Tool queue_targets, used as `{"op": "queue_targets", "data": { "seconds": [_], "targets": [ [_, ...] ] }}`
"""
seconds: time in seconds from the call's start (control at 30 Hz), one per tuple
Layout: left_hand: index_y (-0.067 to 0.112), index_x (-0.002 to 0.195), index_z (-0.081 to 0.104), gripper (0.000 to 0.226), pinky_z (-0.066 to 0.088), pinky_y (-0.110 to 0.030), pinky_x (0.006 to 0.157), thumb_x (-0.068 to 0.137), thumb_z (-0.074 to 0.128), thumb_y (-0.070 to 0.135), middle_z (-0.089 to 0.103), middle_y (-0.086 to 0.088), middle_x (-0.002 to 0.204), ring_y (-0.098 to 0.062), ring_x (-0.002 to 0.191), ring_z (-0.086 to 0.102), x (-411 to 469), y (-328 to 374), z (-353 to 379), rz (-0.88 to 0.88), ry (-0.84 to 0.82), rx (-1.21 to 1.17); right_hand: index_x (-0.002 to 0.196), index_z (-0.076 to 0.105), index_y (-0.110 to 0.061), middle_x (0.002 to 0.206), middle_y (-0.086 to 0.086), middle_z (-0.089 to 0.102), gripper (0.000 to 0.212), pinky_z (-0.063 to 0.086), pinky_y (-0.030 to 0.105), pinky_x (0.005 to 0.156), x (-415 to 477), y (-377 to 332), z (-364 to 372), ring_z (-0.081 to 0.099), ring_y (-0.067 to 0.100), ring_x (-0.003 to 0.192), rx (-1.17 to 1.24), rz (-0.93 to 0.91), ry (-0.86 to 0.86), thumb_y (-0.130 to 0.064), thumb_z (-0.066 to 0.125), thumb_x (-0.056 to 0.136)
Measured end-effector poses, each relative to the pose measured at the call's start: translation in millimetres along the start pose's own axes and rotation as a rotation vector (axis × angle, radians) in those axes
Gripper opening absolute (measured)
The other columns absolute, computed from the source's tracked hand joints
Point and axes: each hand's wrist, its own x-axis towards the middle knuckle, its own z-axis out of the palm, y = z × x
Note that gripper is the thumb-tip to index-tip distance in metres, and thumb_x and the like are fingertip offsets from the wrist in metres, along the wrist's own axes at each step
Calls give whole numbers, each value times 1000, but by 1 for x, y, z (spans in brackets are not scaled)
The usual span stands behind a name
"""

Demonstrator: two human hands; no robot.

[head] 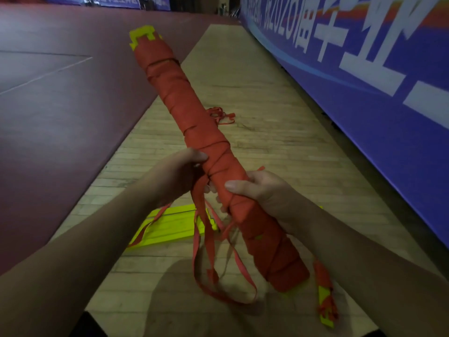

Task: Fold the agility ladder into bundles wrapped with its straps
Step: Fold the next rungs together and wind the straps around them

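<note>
A long ladder bundle [184,110], yellow rungs wound all over in red strap, runs from upper left to lower right above the floor. Yellow rung ends [142,35] stick out at its far tip. My left hand [178,175] grips the bundle from the left, with loose red strap tails [206,254] hanging below it in loops. My right hand [261,190] holds the bundle from the right, thumb laid across the wrap. Beneath my arms, a stack of yellow rungs [170,226] with red strap lies on the floor.
A loose pile of red strap [220,115] lies on the wooden floor strip [267,142]. A small strap-wrapped yellow piece [325,297] hangs at lower right. A blue banner wall [364,81] lines the right side, dark red court matting [60,105] the left.
</note>
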Motion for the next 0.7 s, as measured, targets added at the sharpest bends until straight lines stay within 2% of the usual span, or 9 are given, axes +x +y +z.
{"op": "queue_targets", "data": {
  "seconds": [0.1,0.2,0.27,0.33,0.4,0.47,0.53,0.6,0.7],
  "targets": [
    [4,92,72,37,56,-31,62,83,51,32,72,-21,87,-28,68,70,0,5,-9,-132,-46,233,98,73,-7,89,9,76,20,57,38,74,-3,-3,-3,71,21,78,-262,-103,214,-20,78,84],
    [-3,84,67,43,50,-26,53,90,58,39,68,-20,72,-25,56,62,-5,5,-2,-165,-39,364,82,65,-18,74,-2,70,19,51,25,62,0,1,-5,64,8,64,-476,-152,387,-25,83,78],
    [-5,80,66,55,45,-25,50,91,57,48,64,-17,65,-22,52,57,-3,4,13,-120,54,433,86,60,-21,76,-4,65,28,50,26,61,4,8,-4,61,10,66,-687,-143,483,-36,81,77],
    [4,74,66,52,41,-23,49,91,58,52,64,-8,57,-17,47,56,1,-4,26,-93,175,488,95,58,-18,84,-1,61,35,50,34,66,5,17,-1,60,17,75,-846,-188,531,-41,78,78],
    [9,68,64,46,37,-19,41,90,63,50,60,-3,51,-14,40,52,4,-13,30,-113,332,418,102,57,-12,92,2,58,38,47,36,72,6,29,6,57,21,82,-949,-347,527,-37,76,81],
    [10,68,63,42,36,-19,40,89,65,46,60,-4,54,-15,41,51,6,-14,26,-128,452,340,109,58,-9,98,3,57,39,44,29,76,9,35,10,55,20,88,-992,-460,460,-32,74,82],
    [10,69,62,37,37,-23,45,90,63,41,60,-5,56,-17,43,52,4,-10,19,-111,471,310,113,61,-15,103,1,60,36,44,22,80,11,29,12,58,16,93,-861,-439,382,-29,73,81],
    [9,68,63,38,38,-29,53,92,61,38,59,-7,57,-19,47,52,3,-6,12,-71,419,280,103,64,-29,100,-5,67,22,49,21,79,10,14,10,64,12,91,-547,-299,336,-26,75,84],
    [7,64,61,42,37,-30,53,93,59,37,57,-8,54,-20,48,50,-1,-5,7,0,285,261,101,67,-21,93,-1,71,12,51,16,64,3,-5,-4,67,4,76,-191,-126,249,-17,71,90]
  ]
}}
